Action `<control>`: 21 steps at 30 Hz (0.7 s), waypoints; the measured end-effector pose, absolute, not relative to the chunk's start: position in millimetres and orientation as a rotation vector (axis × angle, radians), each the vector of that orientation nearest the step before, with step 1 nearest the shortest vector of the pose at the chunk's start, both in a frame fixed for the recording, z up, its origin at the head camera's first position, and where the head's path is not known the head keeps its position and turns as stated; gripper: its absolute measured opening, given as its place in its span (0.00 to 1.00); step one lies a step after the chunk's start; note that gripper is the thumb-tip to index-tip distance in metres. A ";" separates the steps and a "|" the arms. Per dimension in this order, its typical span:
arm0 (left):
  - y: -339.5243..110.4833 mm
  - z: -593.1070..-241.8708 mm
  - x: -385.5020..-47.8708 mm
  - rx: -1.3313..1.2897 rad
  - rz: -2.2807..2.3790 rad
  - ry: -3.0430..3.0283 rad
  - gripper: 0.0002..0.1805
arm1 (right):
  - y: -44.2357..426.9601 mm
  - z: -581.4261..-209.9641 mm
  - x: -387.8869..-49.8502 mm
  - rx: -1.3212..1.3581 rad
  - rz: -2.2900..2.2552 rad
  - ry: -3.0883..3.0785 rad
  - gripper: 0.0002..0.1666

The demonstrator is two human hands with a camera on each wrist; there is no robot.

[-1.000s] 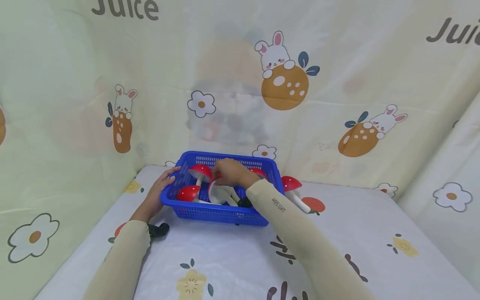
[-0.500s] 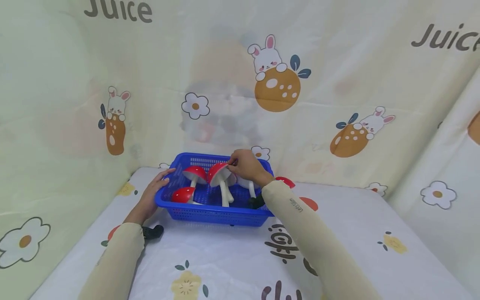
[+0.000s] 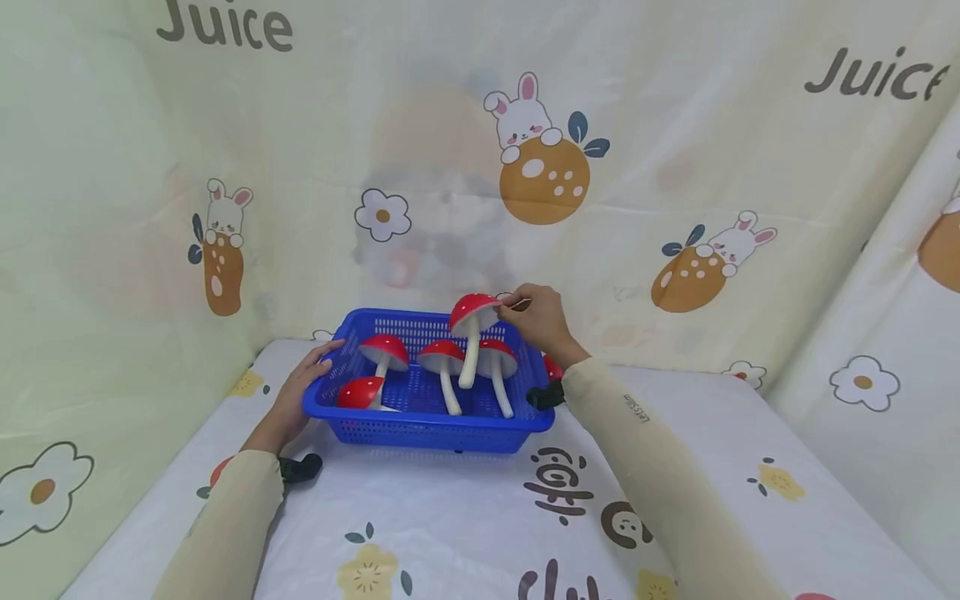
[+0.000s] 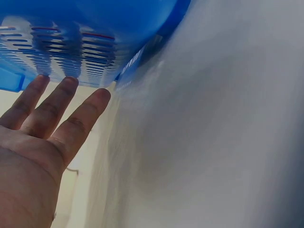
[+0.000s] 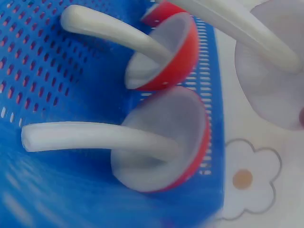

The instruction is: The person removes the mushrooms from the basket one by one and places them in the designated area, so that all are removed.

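My right hand [image 3: 542,318] pinches the cap rim of a red-capped toy mushroom [image 3: 474,317], held above the basket with its white stem hanging down. In the right wrist view the lifted mushroom's pale underside [image 5: 266,80] shows at the upper right. Several similar mushrooms lie inside the blue basket [image 3: 435,435]; one [image 3: 442,357] is near the middle and another [image 3: 498,360] to its right. My left hand [image 3: 294,398] is at the basket's left side, its fingers extended. The left wrist view shows straight fingers [image 4: 78,123] against or close by the slotted wall.
One more red-capped mushroom [image 3: 552,368] lies outside the basket on the right, mostly hidden behind basket and wrist. A patterned white cloth [image 3: 420,500] covers the table. Behind the basket hangs a printed curtain [image 3: 435,150].
My right hand has lifted the mushroom by its cap from among the others and carried it up and to the right. My left hand stays beside the basket.
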State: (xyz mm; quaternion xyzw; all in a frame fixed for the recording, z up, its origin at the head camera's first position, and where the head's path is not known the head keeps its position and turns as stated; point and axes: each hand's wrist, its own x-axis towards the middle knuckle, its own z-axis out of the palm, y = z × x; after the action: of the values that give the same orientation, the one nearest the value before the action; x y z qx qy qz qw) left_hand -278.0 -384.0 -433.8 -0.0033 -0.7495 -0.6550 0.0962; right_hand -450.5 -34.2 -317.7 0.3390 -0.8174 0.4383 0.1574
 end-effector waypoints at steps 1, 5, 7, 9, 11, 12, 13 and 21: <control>-384.0 -433.7 -277.7 -0.009 -1.940 -2.222 0.29 | -29.8 -317.1 -453.1 0.953 1.292 -2.328 0.07; -384.2 -432.8 -276.1 -0.004 -1.933 -2.232 0.29 | -7.8 -312.8 -463.7 0.892 1.428 -2.283 0.10; -384.7 -432.3 -275.6 -0.006 -1.934 -2.231 0.29 | 5.4 -309.2 -468.5 0.848 1.499 -2.273 0.11; -385.2 -432.0 -275.2 -0.007 -1.939 -2.226 0.29 | 20.2 -305.7 -472.9 0.792 1.536 -2.281 0.12; -385.4 -431.6 -274.7 -0.005 -1.942 -2.221 0.29 | 36.1 -303.9 -477.6 0.727 1.526 -2.309 0.13; -385.2 -431.4 -274.2 -0.003 -1.944 -2.220 0.29 | 45.0 -303.5 -479.4 0.693 1.507 -2.329 0.13; -384.8 -431.1 -273.8 -0.003 -1.942 -2.220 0.29 | 54.1 -304.0 -482.0 0.656 1.478 -2.355 0.13; -380.7 -429.8 -272.1 -0.010 -1.957 -2.211 0.29 | 129.4 -324.1 -500.4 0.389 1.395 -2.519 0.18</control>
State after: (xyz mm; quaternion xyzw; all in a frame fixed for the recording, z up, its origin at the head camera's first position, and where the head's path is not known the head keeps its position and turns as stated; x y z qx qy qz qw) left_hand -272.1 -380.7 -429.8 -0.0034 -0.7455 -0.6598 0.0946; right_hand -500.4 129.4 -324.1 0.1329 -0.8609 0.4768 0.1179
